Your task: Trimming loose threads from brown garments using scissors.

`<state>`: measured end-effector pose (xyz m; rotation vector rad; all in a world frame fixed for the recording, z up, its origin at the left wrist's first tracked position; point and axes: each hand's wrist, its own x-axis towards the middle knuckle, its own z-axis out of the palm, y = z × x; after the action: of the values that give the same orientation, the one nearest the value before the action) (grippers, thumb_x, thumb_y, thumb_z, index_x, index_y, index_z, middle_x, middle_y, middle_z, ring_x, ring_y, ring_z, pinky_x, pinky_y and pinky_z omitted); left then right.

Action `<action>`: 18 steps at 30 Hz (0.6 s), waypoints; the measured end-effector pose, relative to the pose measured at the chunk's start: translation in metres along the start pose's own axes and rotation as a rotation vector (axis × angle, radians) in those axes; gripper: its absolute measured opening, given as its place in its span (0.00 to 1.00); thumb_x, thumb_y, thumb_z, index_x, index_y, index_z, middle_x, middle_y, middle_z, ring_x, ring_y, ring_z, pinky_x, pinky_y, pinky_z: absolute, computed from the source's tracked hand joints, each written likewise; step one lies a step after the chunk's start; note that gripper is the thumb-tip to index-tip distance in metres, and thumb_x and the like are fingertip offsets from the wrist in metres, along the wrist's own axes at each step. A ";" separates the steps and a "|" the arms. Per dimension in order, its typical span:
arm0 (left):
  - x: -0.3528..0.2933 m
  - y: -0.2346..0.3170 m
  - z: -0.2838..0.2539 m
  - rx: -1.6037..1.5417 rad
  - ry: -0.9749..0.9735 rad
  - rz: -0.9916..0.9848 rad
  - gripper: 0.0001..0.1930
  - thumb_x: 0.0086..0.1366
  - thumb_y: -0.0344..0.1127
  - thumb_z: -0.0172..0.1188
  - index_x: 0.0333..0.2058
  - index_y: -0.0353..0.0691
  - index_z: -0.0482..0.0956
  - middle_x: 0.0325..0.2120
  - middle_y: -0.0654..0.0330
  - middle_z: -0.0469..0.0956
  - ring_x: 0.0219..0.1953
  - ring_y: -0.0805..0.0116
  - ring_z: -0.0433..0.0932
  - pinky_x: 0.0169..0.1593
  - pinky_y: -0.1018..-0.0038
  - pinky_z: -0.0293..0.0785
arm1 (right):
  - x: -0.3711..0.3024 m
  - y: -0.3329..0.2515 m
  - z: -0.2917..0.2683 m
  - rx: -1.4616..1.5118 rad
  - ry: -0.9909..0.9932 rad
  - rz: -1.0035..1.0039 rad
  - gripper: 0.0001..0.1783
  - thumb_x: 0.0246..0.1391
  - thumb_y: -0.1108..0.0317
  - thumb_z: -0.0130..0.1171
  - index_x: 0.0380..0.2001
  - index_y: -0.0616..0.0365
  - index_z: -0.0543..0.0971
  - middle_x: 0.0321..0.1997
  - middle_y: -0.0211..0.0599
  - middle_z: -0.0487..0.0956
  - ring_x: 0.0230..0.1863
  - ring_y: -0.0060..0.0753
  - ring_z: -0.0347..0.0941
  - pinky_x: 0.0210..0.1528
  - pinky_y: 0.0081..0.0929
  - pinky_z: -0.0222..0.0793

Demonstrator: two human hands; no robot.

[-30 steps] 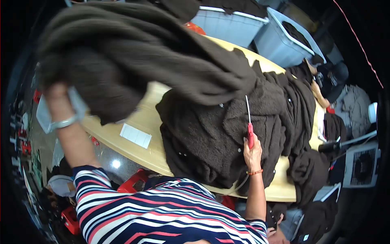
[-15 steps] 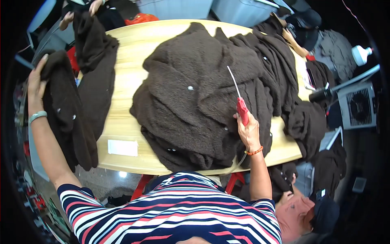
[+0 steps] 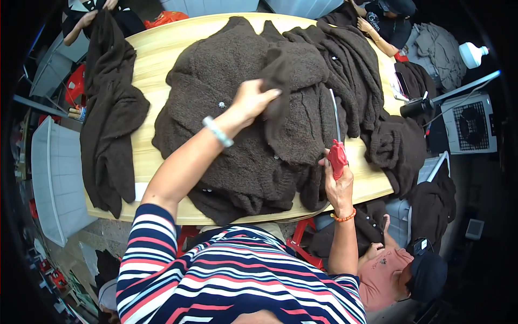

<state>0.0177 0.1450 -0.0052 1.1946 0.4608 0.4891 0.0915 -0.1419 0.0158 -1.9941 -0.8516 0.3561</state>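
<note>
Left hand [image 3: 254, 100] pinching brown fabric [image 3: 278, 113] near frame centre; fabric running top to bottom, lying up-left of right hand [image 3: 339, 186], gripping red-handled tool [image 3: 338, 160], rod pointing upward.

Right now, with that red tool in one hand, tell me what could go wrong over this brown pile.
The right hand has the red tool with its thin rod against brown cloth; it might snag if the left hand pulls its fold that way.
A shiny stud on the pile could catch on other cloth.
The bundle seems to overhang the table at the right and might slip off.
</note>
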 end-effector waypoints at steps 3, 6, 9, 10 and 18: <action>0.010 0.024 0.076 0.364 -0.187 0.155 0.14 0.60 0.38 0.63 0.33 0.29 0.80 0.24 0.58 0.80 0.29 0.74 0.77 0.35 0.72 0.75 | -0.005 0.019 -0.012 0.052 -0.005 0.001 0.17 0.65 0.75 0.51 0.56 0.65 0.72 0.43 0.33 0.80 0.41 0.23 0.75 0.49 0.22 0.69; -0.024 0.020 0.122 0.427 -0.459 0.452 0.22 0.62 0.40 0.63 0.48 0.27 0.75 0.39 0.49 0.79 0.41 0.64 0.79 0.47 0.68 0.74 | -0.010 0.034 -0.028 0.221 0.101 -0.030 0.23 0.64 0.80 0.48 0.61 0.65 0.65 0.53 0.35 0.74 0.43 0.23 0.73 0.51 0.25 0.69; -0.077 -0.017 0.100 0.946 -0.214 0.711 0.29 0.57 0.38 0.68 0.56 0.35 0.71 0.56 0.46 0.70 0.61 0.45 0.67 0.64 0.56 0.62 | -0.016 0.033 -0.058 0.166 0.177 -0.040 0.24 0.63 0.81 0.48 0.62 0.66 0.67 0.44 0.35 0.76 0.41 0.24 0.73 0.51 0.24 0.68; -0.092 -0.020 0.084 1.136 -0.115 0.740 0.30 0.55 0.38 0.68 0.56 0.36 0.71 0.55 0.46 0.69 0.62 0.44 0.64 0.64 0.49 0.58 | -0.021 0.039 -0.070 0.168 0.146 -0.001 0.22 0.63 0.81 0.48 0.61 0.66 0.68 0.42 0.34 0.77 0.41 0.24 0.73 0.52 0.24 0.68; -0.141 -0.072 0.019 1.498 0.069 0.443 0.33 0.56 0.48 0.68 0.60 0.48 0.70 0.68 0.52 0.54 0.72 0.44 0.43 0.68 0.36 0.38 | -0.055 0.022 -0.075 -0.254 -0.396 -0.179 0.23 0.50 0.78 0.58 0.52 0.55 0.75 0.35 0.47 0.80 0.38 0.50 0.78 0.43 0.39 0.75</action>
<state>-0.0773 0.0276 -0.0563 2.7665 0.6330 0.5482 0.1028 -0.2351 0.0343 -2.0900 -1.3736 0.5736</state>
